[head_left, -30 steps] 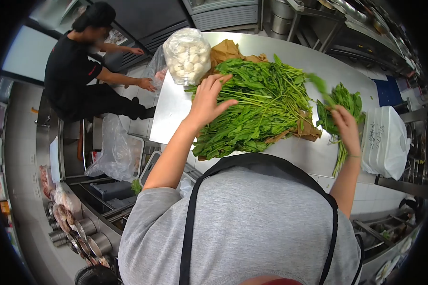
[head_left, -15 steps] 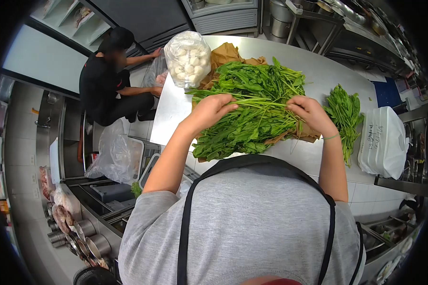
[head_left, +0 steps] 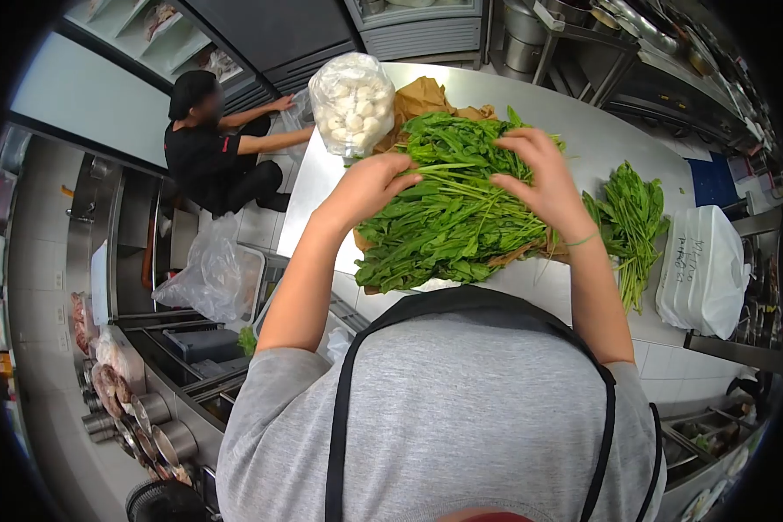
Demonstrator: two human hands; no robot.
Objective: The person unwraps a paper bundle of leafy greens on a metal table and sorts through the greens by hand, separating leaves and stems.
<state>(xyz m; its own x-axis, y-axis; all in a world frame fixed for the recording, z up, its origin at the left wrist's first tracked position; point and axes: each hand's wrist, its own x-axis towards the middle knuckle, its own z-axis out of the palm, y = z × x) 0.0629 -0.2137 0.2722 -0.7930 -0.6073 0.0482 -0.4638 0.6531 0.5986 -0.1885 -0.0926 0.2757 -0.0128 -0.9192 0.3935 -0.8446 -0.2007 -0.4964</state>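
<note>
A large heap of leafy greens [head_left: 461,230] with long stems lies on brown paper [head_left: 422,100] on the steel table. At the heap's left side my left hand [head_left: 374,187] is closed, thumb and fingers pinching some of the green stems. My right hand [head_left: 539,178] is over the right part of the heap, fingers and thumb spread apart, with nothing seen between them. To its right lies a smaller bunch of greens [head_left: 631,217], apart from the main heap. Behind my left hand stands a clear plastic bag of white, roundish pieces [head_left: 354,113], perhaps mushrooms or garlic.
White lidded containers [head_left: 700,270] with handwriting stand at the right end of the steel table [head_left: 574,100]. Beyond its left edge a person in black [head_left: 222,152] crouches, handling a plastic bag [head_left: 300,113]. Crates and a clear bag [head_left: 213,274] are on the floor at left.
My right hand has let go of the stems, opened and moved slightly up and left. The left hand keeps its pinch, a little further left. The crouching person has shifted right.
</note>
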